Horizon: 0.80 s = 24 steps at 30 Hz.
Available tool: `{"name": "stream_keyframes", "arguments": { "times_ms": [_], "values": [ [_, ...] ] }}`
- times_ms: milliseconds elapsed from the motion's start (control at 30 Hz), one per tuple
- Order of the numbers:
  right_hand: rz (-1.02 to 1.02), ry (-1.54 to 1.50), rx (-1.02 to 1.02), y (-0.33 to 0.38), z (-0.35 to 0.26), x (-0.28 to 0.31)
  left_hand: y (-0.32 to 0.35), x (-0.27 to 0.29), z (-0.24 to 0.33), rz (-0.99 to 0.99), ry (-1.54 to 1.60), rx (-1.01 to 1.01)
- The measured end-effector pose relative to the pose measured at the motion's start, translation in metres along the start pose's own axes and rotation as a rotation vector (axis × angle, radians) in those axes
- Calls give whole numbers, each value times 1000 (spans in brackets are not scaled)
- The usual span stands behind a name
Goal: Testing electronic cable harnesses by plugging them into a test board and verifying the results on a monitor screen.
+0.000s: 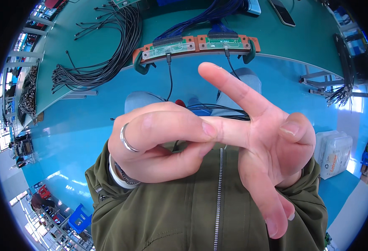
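My left hand (158, 140), with a ring on one finger, is closed in front of my chest. Its thumb and forefinger pinch one finger of my right hand (271, 138). The right palm faces up with the other fingers spread apart or partly curled, and nothing lies in it. Beyond the hands, two green circuit boards (167, 49) sit in an orange-brown fixture (196, 44) at the table's edge. A black cable (169, 77) hangs from the left board and another black cable (230, 65) from the right one. Black cables (230, 109) lie across my lap, partly hidden by my hands.
On the green table (259, 35), a large bundle of black cables (121, 54) lies at the left. Blue wires (200, 19) run back from the fixture, held by dark green clamps (141, 65). A phone (282, 11) lies far right; a wrapped package (335, 154) stands at the right.
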State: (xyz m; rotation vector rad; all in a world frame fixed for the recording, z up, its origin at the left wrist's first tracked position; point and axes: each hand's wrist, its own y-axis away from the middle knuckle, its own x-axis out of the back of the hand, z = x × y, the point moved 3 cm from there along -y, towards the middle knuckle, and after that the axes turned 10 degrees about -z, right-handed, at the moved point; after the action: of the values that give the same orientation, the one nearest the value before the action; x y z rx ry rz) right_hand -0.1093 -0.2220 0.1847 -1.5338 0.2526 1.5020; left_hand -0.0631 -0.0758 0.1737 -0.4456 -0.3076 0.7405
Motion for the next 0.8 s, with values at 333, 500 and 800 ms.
{"name": "stream_keyframes", "arguments": {
  "times_ms": [333, 500, 800],
  "values": [
    [-68, 1, -4, 1, 0, 1, -3, 1, -3, -142, 23, -32],
    [-57, -13, 6, 1, 1, 0, -3, 1, -4, -145, 43, -52],
    [-61, -18, 22, 2, 4, 0, -1, 1, -3, -167, 45, -61]
  ]
}}
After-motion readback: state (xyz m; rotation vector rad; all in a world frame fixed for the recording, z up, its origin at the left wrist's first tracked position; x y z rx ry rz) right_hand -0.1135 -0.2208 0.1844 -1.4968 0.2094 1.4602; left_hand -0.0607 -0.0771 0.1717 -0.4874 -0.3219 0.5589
